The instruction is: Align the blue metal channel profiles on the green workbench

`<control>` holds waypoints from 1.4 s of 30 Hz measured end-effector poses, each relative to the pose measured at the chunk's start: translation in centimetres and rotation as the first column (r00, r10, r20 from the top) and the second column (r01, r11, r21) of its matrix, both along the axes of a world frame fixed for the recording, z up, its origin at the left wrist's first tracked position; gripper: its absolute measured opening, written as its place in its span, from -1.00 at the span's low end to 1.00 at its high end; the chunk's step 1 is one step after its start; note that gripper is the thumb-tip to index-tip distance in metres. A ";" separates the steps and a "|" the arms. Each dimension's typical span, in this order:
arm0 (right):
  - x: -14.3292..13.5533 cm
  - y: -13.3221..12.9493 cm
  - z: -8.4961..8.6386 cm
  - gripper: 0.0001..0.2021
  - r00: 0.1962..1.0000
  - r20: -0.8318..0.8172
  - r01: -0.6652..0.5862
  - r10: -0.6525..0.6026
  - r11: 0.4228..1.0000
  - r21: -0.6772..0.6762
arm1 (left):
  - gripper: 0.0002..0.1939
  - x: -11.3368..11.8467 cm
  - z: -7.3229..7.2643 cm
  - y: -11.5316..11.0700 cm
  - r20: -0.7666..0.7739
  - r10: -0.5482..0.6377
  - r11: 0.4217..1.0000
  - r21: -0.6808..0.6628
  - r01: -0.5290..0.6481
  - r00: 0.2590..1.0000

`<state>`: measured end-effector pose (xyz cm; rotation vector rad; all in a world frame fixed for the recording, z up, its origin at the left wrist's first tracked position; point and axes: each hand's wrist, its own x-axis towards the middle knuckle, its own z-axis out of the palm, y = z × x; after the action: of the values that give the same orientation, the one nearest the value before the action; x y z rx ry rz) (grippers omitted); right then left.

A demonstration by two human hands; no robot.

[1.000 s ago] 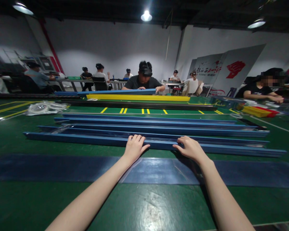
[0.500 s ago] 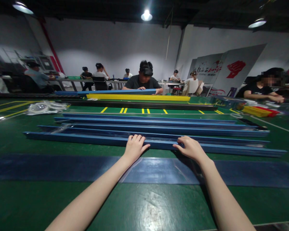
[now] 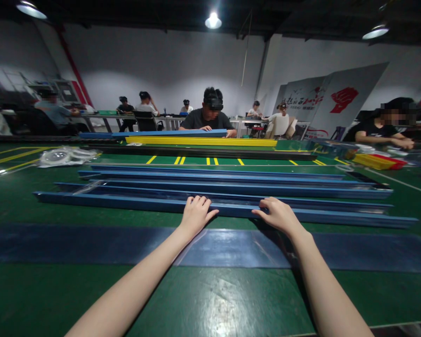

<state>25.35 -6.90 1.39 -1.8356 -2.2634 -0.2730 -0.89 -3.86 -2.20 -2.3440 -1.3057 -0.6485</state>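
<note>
The nearest blue channel, a long trough-shaped strip, lies crosswise on the green table. Over its near wall my left hand is hooked, fingers inside and thumb along the outer face. A short way to the right, my right hand grips the same wall with bent fingers, its thumb pointing left. Fingertips of both hands are partly hidden behind the wall. Just beyond lies another blue channel, parallel to the first. Under my forearms a flat, shiny bluish strip stretches across the table.
Farther back lie a black rail and a yellow strip. A co-worker opposite handles a blue length. Plastic-wrapped rings sit at left, a dark phone-like slab and a yellow-red tray at right.
</note>
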 end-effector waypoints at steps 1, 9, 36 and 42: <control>0.0 0.0 0.0 -0.65 1.000 -0.005 0.001 -0.001 1.000 0.002 | -0.68 0.0 0.0 0.0 0.000 0.001 1.000 -0.001 -0.001 1.000; -0.1 -0.1 0.3 -0.66 0.999 -0.014 0.033 -0.032 0.999 0.006 | -0.68 0.0 0.0 0.0 0.004 0.002 1.000 0.000 -0.002 1.000; -3.0 0.1 -0.8 -0.70 0.987 0.057 -0.155 0.148 0.978 0.138 | -0.68 0.0 0.1 -0.1 0.006 0.005 1.000 -0.004 -0.005 1.000; -4.8 0.6 -1.7 -0.77 0.979 0.088 -0.200 0.186 0.962 0.186 | -0.67 0.0 0.1 -0.1 0.006 0.003 1.000 -0.009 -0.003 1.000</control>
<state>20.55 -6.30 -0.30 -1.5199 -2.3473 -0.5112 -0.85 -3.94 -2.14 -2.3486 -1.3172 -0.6511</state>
